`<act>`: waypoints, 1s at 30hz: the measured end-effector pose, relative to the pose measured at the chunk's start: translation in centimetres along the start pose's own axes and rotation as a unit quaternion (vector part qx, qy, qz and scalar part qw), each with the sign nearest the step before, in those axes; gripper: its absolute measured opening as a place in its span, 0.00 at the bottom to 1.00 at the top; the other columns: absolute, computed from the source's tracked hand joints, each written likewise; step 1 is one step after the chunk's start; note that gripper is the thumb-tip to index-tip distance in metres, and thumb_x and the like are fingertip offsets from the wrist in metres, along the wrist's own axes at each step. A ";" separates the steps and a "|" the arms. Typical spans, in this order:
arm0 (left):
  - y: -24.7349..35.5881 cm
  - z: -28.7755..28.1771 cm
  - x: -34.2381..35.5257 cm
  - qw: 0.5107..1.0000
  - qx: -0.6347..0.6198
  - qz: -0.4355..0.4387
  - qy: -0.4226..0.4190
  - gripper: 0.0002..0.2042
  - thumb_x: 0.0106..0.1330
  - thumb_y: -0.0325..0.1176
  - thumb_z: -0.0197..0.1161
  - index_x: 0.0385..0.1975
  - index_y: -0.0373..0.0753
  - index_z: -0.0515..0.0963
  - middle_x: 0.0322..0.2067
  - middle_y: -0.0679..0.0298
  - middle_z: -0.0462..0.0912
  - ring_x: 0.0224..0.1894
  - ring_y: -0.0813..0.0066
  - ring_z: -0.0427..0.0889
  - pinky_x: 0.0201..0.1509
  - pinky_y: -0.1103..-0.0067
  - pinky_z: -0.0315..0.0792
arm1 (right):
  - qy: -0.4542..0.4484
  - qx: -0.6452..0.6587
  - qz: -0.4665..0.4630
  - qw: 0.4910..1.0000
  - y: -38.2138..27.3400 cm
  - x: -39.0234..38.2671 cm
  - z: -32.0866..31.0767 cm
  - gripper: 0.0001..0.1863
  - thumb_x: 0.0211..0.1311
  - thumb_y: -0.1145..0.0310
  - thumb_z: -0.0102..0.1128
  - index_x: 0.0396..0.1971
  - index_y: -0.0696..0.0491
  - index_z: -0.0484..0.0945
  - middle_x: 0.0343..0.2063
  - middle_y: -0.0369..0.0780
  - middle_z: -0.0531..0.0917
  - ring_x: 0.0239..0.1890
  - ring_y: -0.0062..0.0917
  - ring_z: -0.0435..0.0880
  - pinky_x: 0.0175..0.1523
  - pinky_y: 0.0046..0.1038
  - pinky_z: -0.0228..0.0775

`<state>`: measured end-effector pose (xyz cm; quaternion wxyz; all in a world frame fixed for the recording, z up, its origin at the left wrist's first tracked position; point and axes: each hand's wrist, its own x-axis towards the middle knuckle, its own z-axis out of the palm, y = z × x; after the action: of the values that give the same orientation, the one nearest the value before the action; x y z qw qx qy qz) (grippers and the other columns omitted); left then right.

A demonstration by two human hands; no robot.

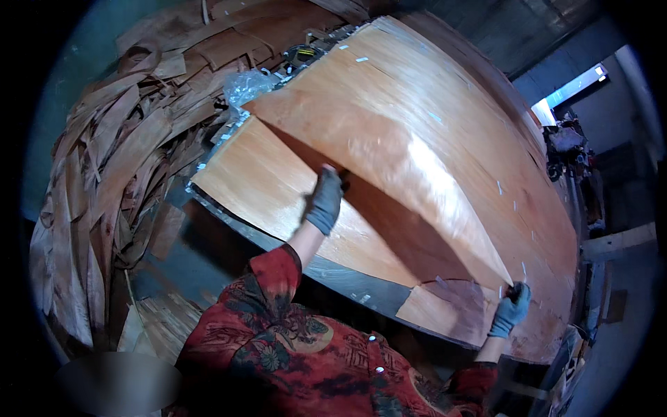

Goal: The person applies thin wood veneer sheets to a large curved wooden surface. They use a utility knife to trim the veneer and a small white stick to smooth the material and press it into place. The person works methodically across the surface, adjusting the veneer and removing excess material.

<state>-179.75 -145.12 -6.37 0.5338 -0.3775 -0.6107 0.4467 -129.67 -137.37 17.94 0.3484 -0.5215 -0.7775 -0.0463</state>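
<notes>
A thin reddish-brown wood veneer sheet (333,126) is raised along its near edge, arching over a broad veneer-covered table. My right hand (511,311), in a grey-blue knit glove, pinches the sheet's right corner. Farther left, my left hand (325,201), gloved alike, is closed at the lifted near edge; its fingertips are partly hidden there. Beneath the arch lies a paler veneer sheet (250,177), with a dark shadow across it. A smaller veneer piece (438,309) lies near the front edge, below the raised sheet. Small white tape strips (361,60) dot the veneer surface.
A large heap of veneer scraps (132,139) rises along the left side. Crumpled clear plastic (248,87) and a black-and-yellow roll-like item (304,53) sit at the table's far left edge. Dark cluttered equipment (566,142) stands beyond the right side.
</notes>
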 end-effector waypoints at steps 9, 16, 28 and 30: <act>-3.3 6.3 0.3 0.427 0.801 0.381 0.174 0.18 0.59 0.40 0.62 0.46 0.36 0.74 0.46 0.58 0.77 0.49 0.63 0.75 0.58 0.68 0.67 | 0.111 0.048 0.124 0.985 14.5 -6.9 -6.6 0.16 0.46 0.90 0.47 0.35 0.59 0.73 0.34 0.39 0.74 0.36 0.24 0.74 0.44 0.22 0.68; -8.4 3.1 -6.2 0.424 0.793 0.379 0.218 0.13 0.62 0.30 0.56 0.46 0.33 0.73 0.46 0.55 0.77 0.50 0.60 0.76 0.56 0.67 0.70 | -0.002 0.154 0.285 0.946 22.1 -11.5 0.3 0.23 0.51 0.85 0.49 0.50 0.61 0.70 0.46 0.43 0.78 0.49 0.27 0.76 0.57 0.27 0.65; -9.5 6.0 -18.1 0.159 0.736 0.462 0.468 0.15 0.61 0.36 0.59 0.44 0.37 0.73 0.33 0.56 0.81 0.27 0.63 0.81 0.25 0.75 0.77 | -0.246 -0.095 0.224 0.938 18.5 -15.6 0.4 0.27 0.46 0.75 0.59 0.51 0.57 0.67 0.52 0.47 0.70 0.53 0.40 0.72 0.56 0.33 0.66; -10.7 3.0 -17.2 0.125 0.763 0.445 0.452 0.13 0.60 0.38 0.61 0.40 0.38 0.74 0.25 0.60 0.79 0.18 0.69 0.76 0.16 0.78 0.71 | -0.156 -0.083 0.209 0.962 17.6 -16.3 0.0 0.31 0.48 0.75 0.58 0.56 0.59 0.62 0.54 0.49 0.68 0.56 0.39 0.70 0.58 0.32 0.64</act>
<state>-180.02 -165.10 -1.72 0.4320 -0.1137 0.6739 0.5885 -111.35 -142.11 3.14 0.1799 -0.7002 -0.6894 0.0453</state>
